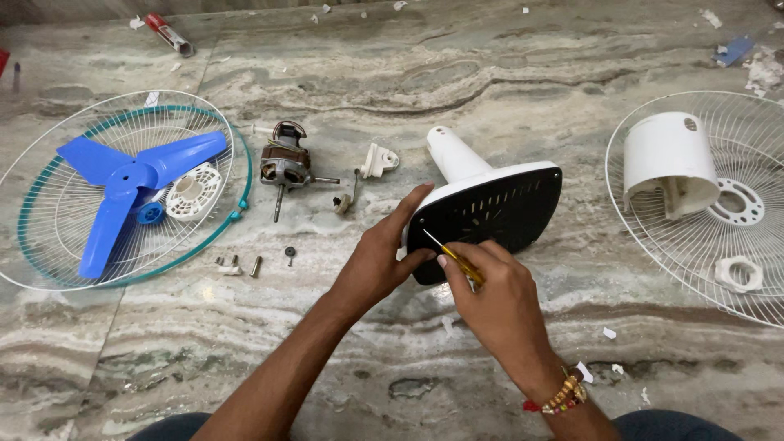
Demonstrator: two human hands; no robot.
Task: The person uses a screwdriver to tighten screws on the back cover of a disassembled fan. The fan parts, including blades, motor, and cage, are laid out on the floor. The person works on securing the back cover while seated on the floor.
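Left hand [377, 260]: fingers spread flat, steadying tilted white-and-black plastic fan base [490, 208] | Right hand [494, 298]: fingers closed around yellow-handled screwdriver [457, 260], tip on base | Surface: marble floor [457, 82]

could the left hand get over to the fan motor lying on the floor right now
Probably yes: the left hand rests on the fan base, and only bare floor and a small part lie between it and the motor.
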